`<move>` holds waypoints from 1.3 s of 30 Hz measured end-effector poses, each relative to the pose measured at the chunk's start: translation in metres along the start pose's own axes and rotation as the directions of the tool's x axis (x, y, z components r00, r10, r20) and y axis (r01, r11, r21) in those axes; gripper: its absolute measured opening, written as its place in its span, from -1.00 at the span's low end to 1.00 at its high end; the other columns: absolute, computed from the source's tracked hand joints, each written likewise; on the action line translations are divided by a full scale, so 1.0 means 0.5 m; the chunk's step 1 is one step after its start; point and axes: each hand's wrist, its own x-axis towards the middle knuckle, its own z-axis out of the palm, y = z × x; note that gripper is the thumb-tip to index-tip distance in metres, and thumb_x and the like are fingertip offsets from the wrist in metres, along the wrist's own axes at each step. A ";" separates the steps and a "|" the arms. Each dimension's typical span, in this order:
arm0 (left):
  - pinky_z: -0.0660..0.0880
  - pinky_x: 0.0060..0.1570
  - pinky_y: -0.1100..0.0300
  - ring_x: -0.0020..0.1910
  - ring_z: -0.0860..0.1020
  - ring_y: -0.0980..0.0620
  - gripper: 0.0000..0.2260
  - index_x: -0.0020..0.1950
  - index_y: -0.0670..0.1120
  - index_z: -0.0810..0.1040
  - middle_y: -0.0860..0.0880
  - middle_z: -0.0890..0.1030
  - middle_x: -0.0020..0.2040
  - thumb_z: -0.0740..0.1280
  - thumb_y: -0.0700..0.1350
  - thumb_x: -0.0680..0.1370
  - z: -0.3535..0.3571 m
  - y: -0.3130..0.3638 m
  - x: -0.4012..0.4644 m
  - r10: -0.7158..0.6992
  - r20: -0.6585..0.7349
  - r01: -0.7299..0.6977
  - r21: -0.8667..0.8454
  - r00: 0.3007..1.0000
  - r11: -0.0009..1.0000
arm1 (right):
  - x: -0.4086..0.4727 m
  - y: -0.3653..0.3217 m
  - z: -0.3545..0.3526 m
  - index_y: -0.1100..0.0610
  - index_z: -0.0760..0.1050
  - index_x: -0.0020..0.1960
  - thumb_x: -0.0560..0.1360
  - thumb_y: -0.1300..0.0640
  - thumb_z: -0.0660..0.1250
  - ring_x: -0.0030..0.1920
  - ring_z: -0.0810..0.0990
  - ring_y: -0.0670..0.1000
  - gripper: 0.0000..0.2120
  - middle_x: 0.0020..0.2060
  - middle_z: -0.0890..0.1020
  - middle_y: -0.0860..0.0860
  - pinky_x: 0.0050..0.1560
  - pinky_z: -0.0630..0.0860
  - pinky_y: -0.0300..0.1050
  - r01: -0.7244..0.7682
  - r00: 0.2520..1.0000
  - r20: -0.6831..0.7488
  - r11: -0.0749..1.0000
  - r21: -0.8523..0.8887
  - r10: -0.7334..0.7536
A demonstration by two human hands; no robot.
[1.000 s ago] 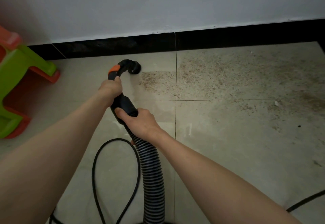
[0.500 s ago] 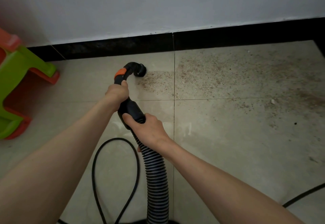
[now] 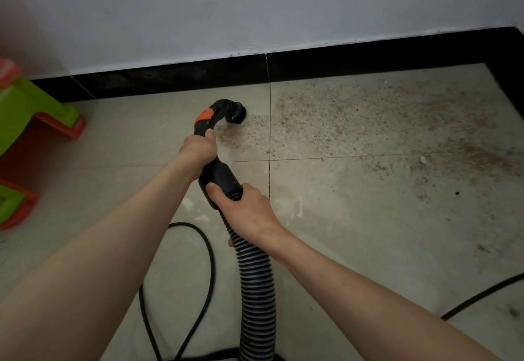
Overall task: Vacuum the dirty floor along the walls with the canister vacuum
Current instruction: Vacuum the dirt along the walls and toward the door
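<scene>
Since a second ago the nozzle (image 3: 236, 113) has crept rightward along the wall (image 3: 255, 6), onto the near edge of the dirt (image 3: 368, 128).

Largest first: the wall and its black skirting (image 3: 170, 77) run across the top, and the tiled floor (image 3: 354, 247) below looks cleaner on the left, while a broad speckled patch lies on the right, reaching toward the corner. By my reckoning most of the dirty stretch is yet to be covered. A green and orange stool (image 3: 31, 111) stands at the left, well apart from the work.

The hose (image 3: 255, 289) rises from the bottom edge, ribbed and surely bendy, so it will follow the pull but may drag. A black cord (image 3: 204, 275) loops on the floor beside it and could snag.

The handle (image 3: 215, 167) is rigid plastic, likely light, and the best place to steer from. The right hand (image 3: 249, 213) wraps the cuff where hose meets handle; the left hand (image 3: 198, 150) grips the curved pipe just below the orange collar (image 3: 204, 116). Both are closed firmly around the tool.
</scene>
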 end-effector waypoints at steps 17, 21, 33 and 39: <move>0.42 -0.14 0.10 -0.07 0.50 -0.09 -0.57 0.31 -0.22 0.37 -0.18 0.53 0.06 0.06 0.09 0.64 0.061 0.044 -0.028 0.059 0.057 -0.060 0.031 0.997 0.998 | -0.021 0.015 -0.046 0.14 0.43 0.04 0.46 -0.26 0.30 -0.48 0.58 0.05 -0.54 -0.21 0.57 0.05 -0.48 0.55 -0.16 -0.027 0.997 -0.078 0.999 0.044 0.031; 0.51 -0.01 0.03 0.00 0.55 -0.14 -0.56 0.28 -0.22 0.39 -0.19 0.56 0.09 0.07 0.11 0.63 0.048 0.035 -0.016 0.049 0.045 -0.050 0.016 0.998 0.999 | -0.011 0.009 -0.032 0.14 0.43 0.05 0.46 -0.26 0.31 -0.46 0.58 0.05 -0.53 -0.21 0.56 0.05 -0.36 0.65 0.00 -0.016 0.999 -0.040 0.999 0.042 0.018; 0.42 0.03 0.04 0.18 0.49 -0.21 -0.49 0.38 -0.27 0.34 -0.24 0.49 0.24 0.06 0.11 0.63 -0.071 -0.048 0.048 -0.092 -0.178 0.102 0.046 0.980 0.994 | 0.063 -0.035 0.054 0.19 0.46 0.06 0.47 -0.25 0.35 -0.37 0.60 0.10 -0.51 -0.22 0.57 0.09 -0.31 0.66 0.00 0.020 0.984 0.176 0.998 -0.058 -0.010; 0.40 -0.01 0.06 0.18 0.49 -0.19 -0.51 0.39 -0.27 0.31 -0.23 0.48 0.23 0.04 0.09 0.65 -0.090 -0.078 0.050 -0.104 -0.159 0.110 0.031 0.982 0.993 | 0.051 -0.033 0.078 0.21 0.47 0.07 0.47 -0.24 0.35 -0.40 0.61 0.13 -0.49 -0.21 0.58 0.12 -0.30 0.65 0.04 0.013 0.977 0.213 0.998 -0.058 0.000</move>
